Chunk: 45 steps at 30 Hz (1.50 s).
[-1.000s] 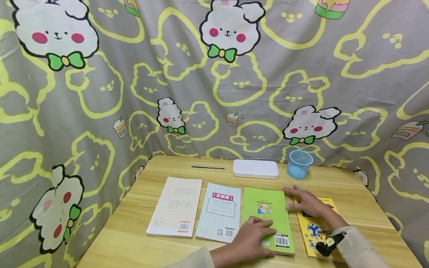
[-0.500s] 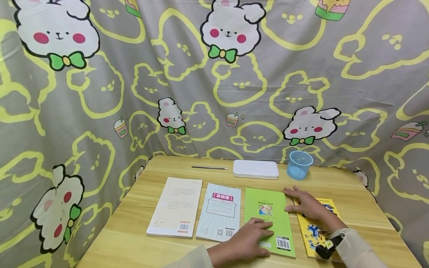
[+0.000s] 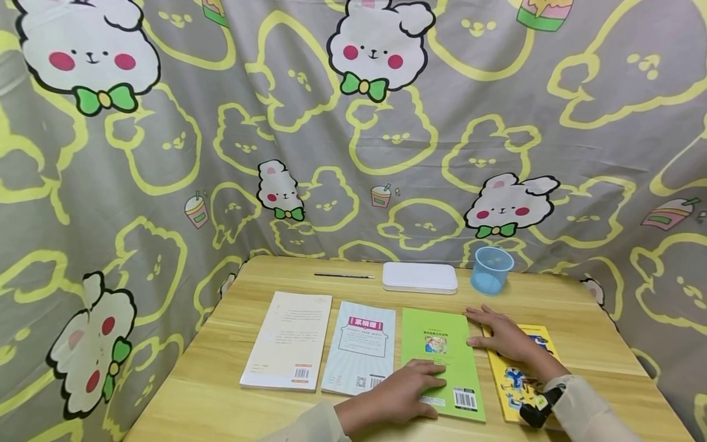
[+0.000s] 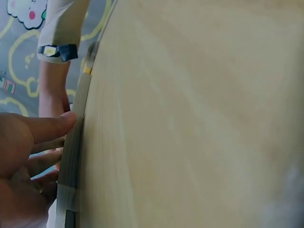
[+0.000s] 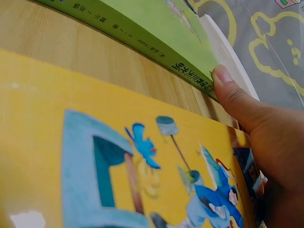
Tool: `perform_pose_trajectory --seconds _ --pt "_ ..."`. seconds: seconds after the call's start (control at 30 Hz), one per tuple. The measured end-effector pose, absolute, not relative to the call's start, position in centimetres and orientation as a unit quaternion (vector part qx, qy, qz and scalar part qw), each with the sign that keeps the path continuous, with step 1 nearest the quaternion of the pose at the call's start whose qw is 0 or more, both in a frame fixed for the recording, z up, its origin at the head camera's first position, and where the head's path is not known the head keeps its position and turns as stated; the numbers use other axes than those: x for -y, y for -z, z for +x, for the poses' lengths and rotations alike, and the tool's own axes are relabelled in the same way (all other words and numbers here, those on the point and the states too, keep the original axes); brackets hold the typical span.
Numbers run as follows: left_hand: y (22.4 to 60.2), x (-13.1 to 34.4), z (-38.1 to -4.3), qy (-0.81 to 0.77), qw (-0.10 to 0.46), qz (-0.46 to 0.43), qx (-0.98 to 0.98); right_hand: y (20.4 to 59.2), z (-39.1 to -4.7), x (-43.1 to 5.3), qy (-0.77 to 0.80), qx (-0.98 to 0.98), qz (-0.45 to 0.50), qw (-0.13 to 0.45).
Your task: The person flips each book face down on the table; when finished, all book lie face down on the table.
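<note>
A green book (image 3: pixel 442 341) lies flat, its barcode at the lower right. My left hand (image 3: pixel 402 393) rests over its lower left part, fingers extended across the cover. In the left wrist view the thumb (image 4: pixel 52 127) lies at the book's page edge (image 4: pixel 73 147). At the upper right of the green book is my right hand (image 3: pixel 505 337), its fingers spread and reaching over a yellow picture book (image 3: pixel 521 390). The right wrist view shows that hand's thumb (image 5: pixel 228 85) against the green book's spine (image 5: pixel 142 42). The yellow book partly lies under the right hand and wrist.
Left of the green book lie a pale blue book (image 3: pixel 361 344) and a cream book (image 3: pixel 289 341). Behind them are a thin dark pencil or pen (image 3: pixel 344 275), a white case (image 3: pixel 420 278) and a blue cup (image 3: pixel 491 271). A patterned curtain (image 3: pixel 331 153) surrounds the wooden table (image 3: pixel 182 393).
My left hand has slid slightly left and its thumb has drawn back toward the green book's lower left. The right hand stays by the book's edge. The books have barely moved.
</note>
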<state>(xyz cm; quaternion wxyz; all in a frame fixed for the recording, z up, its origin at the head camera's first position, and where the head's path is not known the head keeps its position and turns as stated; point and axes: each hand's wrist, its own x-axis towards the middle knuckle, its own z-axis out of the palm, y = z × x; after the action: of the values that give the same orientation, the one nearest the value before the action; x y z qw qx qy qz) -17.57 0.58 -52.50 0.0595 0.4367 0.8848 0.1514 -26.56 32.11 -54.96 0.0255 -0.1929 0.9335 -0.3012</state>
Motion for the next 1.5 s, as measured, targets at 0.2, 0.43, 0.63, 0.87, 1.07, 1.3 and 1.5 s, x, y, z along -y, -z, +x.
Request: perform_pose_trajectory --seconds 0.2,0.43,0.63,0.87,1.07,1.3,1.5 --pt "52.5 -0.7 -17.6 -0.141 0.059 0.438 -0.886 55.0 -26.6 -32.2 0.302 -0.934 -0.188 0.026" --pt "52.6 -0.8 -17.5 -0.124 0.047 0.441 -0.888 55.0 -26.7 -32.1 0.303 -0.936 -0.176 0.03" --pt "52.5 -0.8 -17.5 -0.12 0.048 0.44 -0.888 54.8 -26.7 -32.0 0.317 -0.933 -0.165 0.039" --pt "52.3 -0.8 -17.3 -0.117 0.044 0.439 -0.89 54.3 -26.6 -31.9 0.324 -0.93 -0.167 0.049" --pt "52.2 -0.8 -17.2 -0.12 0.039 0.438 -0.89 53.6 -26.2 -32.4 0.319 -0.935 -0.149 0.041" --pt "52.2 -0.8 -17.2 -0.119 0.039 0.438 -0.89 53.3 -25.6 -34.0 0.31 -0.942 -0.129 0.031" --pt "52.3 -0.7 -17.2 -0.118 0.039 0.439 -0.89 53.5 -25.1 -36.3 0.31 -0.944 -0.109 0.033"
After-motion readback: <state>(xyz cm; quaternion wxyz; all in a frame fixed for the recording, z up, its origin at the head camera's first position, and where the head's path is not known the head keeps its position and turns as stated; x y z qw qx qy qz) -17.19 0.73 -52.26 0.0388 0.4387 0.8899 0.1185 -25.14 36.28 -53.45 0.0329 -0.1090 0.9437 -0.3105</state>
